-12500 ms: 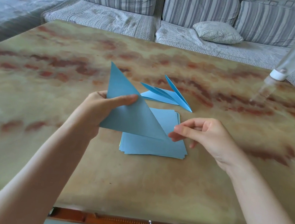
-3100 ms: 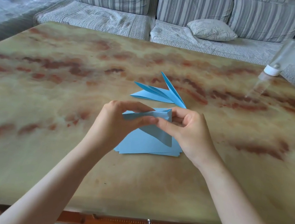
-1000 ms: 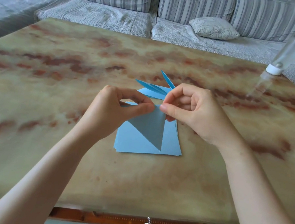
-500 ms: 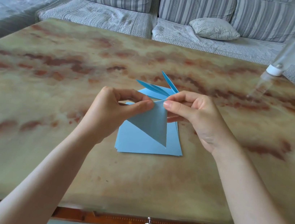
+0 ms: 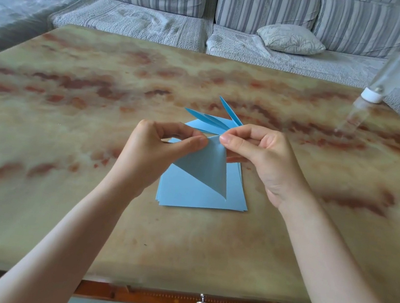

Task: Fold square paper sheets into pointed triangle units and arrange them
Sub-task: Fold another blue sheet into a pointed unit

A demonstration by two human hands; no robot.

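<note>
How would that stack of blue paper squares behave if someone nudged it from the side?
The stack of blue sheets looks thin and light, so it would probably slide easily on the glossy table. Its edges already look slightly fanned, so the loose sheets would likely shear apart.

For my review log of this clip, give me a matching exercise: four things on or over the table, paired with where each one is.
Things:
1. folded triangle
2. paper stack
3. finished units
4. bottle

Places:
A. far right table edge
B. flat on the table under the hands
C. pinched between both hands
D. just beyond the hands

Pairs: 1-C, 2-B, 3-D, 4-A
</note>
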